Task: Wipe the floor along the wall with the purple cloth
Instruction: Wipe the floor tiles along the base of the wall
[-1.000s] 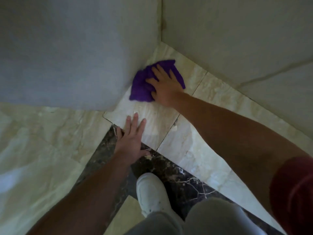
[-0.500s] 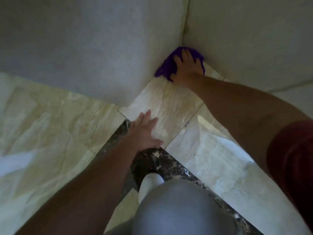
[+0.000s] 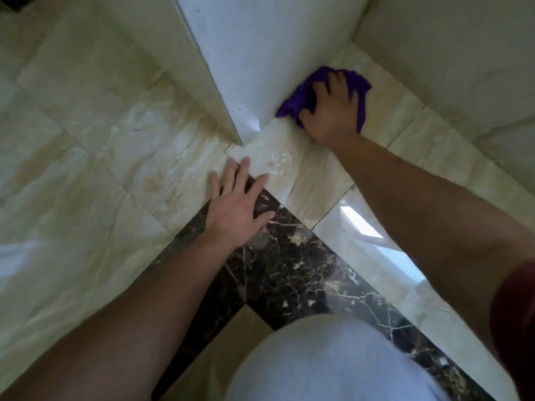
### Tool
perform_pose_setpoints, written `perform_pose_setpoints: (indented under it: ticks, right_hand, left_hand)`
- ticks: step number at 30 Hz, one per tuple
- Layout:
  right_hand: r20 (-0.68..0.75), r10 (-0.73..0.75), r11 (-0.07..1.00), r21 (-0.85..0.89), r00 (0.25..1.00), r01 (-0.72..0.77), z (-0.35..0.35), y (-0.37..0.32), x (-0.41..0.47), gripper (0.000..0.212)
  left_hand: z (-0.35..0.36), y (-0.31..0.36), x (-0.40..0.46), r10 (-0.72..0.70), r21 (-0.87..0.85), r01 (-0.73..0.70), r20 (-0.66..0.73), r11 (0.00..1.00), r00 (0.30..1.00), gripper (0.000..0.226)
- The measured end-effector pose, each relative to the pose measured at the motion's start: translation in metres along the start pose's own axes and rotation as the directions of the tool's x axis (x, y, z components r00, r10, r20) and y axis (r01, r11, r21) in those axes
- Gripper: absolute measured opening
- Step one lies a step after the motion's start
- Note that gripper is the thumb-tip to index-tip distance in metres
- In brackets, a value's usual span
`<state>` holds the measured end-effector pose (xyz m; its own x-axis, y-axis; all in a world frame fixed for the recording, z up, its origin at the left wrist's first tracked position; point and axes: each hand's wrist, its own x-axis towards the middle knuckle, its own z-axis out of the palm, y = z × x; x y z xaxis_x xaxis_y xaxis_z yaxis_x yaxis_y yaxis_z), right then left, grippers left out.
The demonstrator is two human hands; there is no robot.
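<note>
Two bare hands work at floor level beside a jutting wall corner. The right hand (image 3: 333, 111) presses down on the purple cloth (image 3: 295, 101), fingers curled and bunching it against the pale floor (image 3: 304, 180). The cloth lies crumpled on a cream marble tile, its left edge touching the foot of the wall (image 3: 260, 53), in the narrow strip between that wall and a second pale wall face (image 3: 448, 53) at the upper right. Purple shows around the hand on the left, above the fingertips, and in a thin strip along the right side of the hand.

The left hand (image 3: 237, 206) lies flat and empty, fingers spread, palm down on the floor just below the wall's outer corner. Its fingertips reach onto the cream tile, while the heel and thumb sit over a dark marble band (image 3: 289, 270) with white veining that runs diagonally toward the lower right.

A dark red sleeve (image 3: 515, 319) shows at the right edge, on the right arm. A knee (image 3: 327, 360) in pale grey cloth fills the bottom middle of the view. A bright window-like reflection (image 3: 362, 224) gleams on the polished tile under the right forearm.

No brand, label or writing can be read anywhere, and no containers are in view.
</note>
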<state>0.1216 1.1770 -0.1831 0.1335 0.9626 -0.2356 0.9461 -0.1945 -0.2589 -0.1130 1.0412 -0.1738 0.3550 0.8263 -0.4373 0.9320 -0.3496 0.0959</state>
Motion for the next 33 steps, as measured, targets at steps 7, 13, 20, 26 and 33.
perform_pose_setpoints:
  ticks: [7, 13, 20, 26, 33]
  right_hand:
    - [0.092, -0.071, 0.997, -0.034, 0.993, 0.074, 0.035, -0.078, -0.081, 0.079]
    - [0.28, -0.035, 0.946, -0.301, 0.959, 0.123, 0.004, -0.12, -0.093, 0.076]
    - [0.177, -0.133, 0.959, -0.225, 0.975, 0.172, 0.022, -0.182, -0.131, 0.064]
    - [0.224, -0.408, 0.87, -0.197, 0.885, 0.451, 0.069, -0.171, -0.12, 0.074]
    - [0.113, -0.377, 0.9, -0.187, 0.919, 0.393, 0.086, -0.227, -0.061, 0.071]
  left_hand:
    - [0.023, -0.126, -0.051, -0.186, 0.009, 0.189, -0.117, 0.982, 0.976, 0.063]
    - [0.021, -0.167, -0.056, -0.206, -0.06, 0.203, -0.046, 0.977, 0.977, 0.058]
    - [0.011, -0.203, -0.062, -0.3, -0.101, 0.286, -0.175, 0.953, 0.938, 0.065]
    - [0.008, -0.269, -0.057, -0.437, -0.161, 0.411, -0.179, 0.897, 0.882, 0.067]
    - [-0.001, -0.321, -0.028, -0.496, -0.242, 0.449, -0.191, 0.86, 0.847, 0.069]
